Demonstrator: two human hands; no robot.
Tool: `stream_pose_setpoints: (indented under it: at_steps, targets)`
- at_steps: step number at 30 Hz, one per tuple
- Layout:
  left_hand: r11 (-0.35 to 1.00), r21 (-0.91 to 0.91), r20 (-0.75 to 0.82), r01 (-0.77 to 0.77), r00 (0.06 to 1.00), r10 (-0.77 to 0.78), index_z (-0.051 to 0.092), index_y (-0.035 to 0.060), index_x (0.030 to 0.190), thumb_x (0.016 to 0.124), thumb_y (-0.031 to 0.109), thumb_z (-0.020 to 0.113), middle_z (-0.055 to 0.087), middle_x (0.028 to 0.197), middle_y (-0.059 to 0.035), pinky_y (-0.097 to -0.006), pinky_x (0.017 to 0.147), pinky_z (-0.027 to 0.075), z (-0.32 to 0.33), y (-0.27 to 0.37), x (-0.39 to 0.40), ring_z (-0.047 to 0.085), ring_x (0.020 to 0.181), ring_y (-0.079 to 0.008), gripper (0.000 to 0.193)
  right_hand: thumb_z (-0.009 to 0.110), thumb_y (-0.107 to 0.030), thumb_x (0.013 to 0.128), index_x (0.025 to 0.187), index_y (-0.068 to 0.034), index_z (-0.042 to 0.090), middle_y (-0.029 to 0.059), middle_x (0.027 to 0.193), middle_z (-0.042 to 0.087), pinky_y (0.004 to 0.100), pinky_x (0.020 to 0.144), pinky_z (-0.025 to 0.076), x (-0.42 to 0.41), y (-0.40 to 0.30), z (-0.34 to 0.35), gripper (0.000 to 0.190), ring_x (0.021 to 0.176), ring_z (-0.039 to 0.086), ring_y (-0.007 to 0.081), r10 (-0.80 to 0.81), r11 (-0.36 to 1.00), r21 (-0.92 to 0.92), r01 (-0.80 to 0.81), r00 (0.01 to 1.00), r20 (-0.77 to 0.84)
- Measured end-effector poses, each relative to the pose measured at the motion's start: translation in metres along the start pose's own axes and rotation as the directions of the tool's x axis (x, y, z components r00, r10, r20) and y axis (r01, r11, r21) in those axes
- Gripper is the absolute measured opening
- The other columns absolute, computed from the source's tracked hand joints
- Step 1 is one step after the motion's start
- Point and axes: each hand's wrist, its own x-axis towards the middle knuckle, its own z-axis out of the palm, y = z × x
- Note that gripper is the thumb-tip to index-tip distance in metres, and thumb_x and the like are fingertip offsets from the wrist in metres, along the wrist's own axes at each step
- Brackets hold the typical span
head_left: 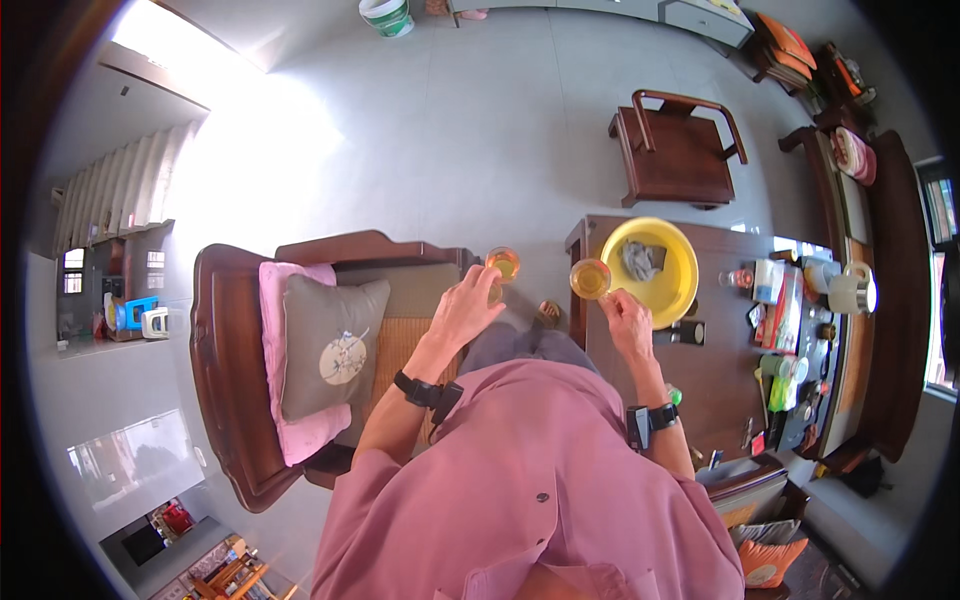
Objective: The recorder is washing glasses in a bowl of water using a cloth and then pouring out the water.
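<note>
My left hand [466, 306] grips a small clear glass cup [504, 264] with amber liquid in it. A second rounded glass shape [495, 291] shows under my fingers, partly hidden by them. My right hand [630, 324] pinches the side of another glass cup [590, 279], which also looks amber inside. This cup is in front of the left rim of a yellow plastic basin [688, 294]. Inside the basin lies a crumpled grey cloth [639, 260]. The basin stands on a dark wooden table [626, 375], to my right.
On my left is a wooden armchair [225, 360] with a grey cushion [330, 375]. A wooden chair [679, 154] stands beyond the table. The table's far side carries a glass pitcher [846, 291], a green cup [774, 365] and several packets. My sandalled foot [550, 311] shows below.
</note>
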Motion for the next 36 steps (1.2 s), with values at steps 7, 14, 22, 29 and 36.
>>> stream_pose_setpoints:
  at_steps: [7,14,22,29,36]
  targets:
    - [0.999,-0.009,-0.052,0.045,0.998,-0.045,0.048,0.009,0.117,0.078,0.018,0.075,0.057,0.118,-0.0121,-0.0462,0.081,0.055,-0.048,-0.025,0.129,0.064,0.096,-0.0374,0.048,0.064,-0.022,0.091,0.087,-0.005,0.062,0.0143,0.076,0.063,0.0412,0.063,0.047,0.128,-0.035,0.005,0.018,0.069,0.061,0.0323,-0.018,1.0,0.006,0.018,1.0,0.026]
    - [0.998,-0.047,-0.119,0.04,0.992,-0.045,0.049,0.0098,0.119,0.08,0.019,0.072,0.056,0.117,-0.0148,-0.0476,0.079,0.054,-0.096,-0.084,0.252,0.064,0.093,-0.0383,0.046,0.063,-0.017,0.09,0.083,-0.004,0.058,0.0157,0.075,0.059,0.0454,0.063,0.045,0.261,-0.055,0.043,0.016,0.071,0.057,0.0384,-0.106,0.993,-0.042,0.108,0.993,0.047]
    - [0.997,-0.063,-0.078,0.049,0.996,-0.054,0.049,0.0091,0.118,0.081,0.02,0.071,0.056,0.115,-0.0136,-0.0473,0.078,0.055,-0.181,-0.158,0.384,0.065,0.094,-0.0379,0.044,0.064,-0.018,0.091,0.08,-0.003,0.056,0.0146,0.07,0.056,0.0446,0.06,0.044,0.432,-0.103,0.094,0.02,0.065,0.056,0.0359,-0.107,0.994,-0.028,0.108,0.994,0.034]
    - [0.988,-0.086,-0.168,0.131,0.975,-0.144,0.049,0.0103,0.118,0.079,0.018,0.071,0.056,0.115,-0.0133,-0.0486,0.078,0.054,-0.266,-0.221,0.478,0.064,0.094,-0.0391,0.046,0.064,-0.019,0.091,0.081,-0.004,0.056,0.0135,0.07,0.057,0.0434,0.059,0.044,0.598,-0.172,0.145,0.02,0.064,0.057,0.0353,-0.224,0.975,0.01,0.224,0.972,0.07]
    - [0.969,-0.079,-0.226,0.235,0.942,-0.247,0.049,0.0072,0.117,0.079,0.019,0.072,0.056,0.111,-0.0145,-0.048,0.079,0.054,-0.323,-0.294,0.57,0.064,0.095,-0.0385,0.046,0.063,-0.022,0.093,0.082,-0.005,0.055,0.0121,0.072,0.058,0.0435,0.06,0.045,0.76,-0.233,0.199,0.022,0.067,0.058,0.0339,-0.288,0.955,0.0,0.297,0.926,0.246]
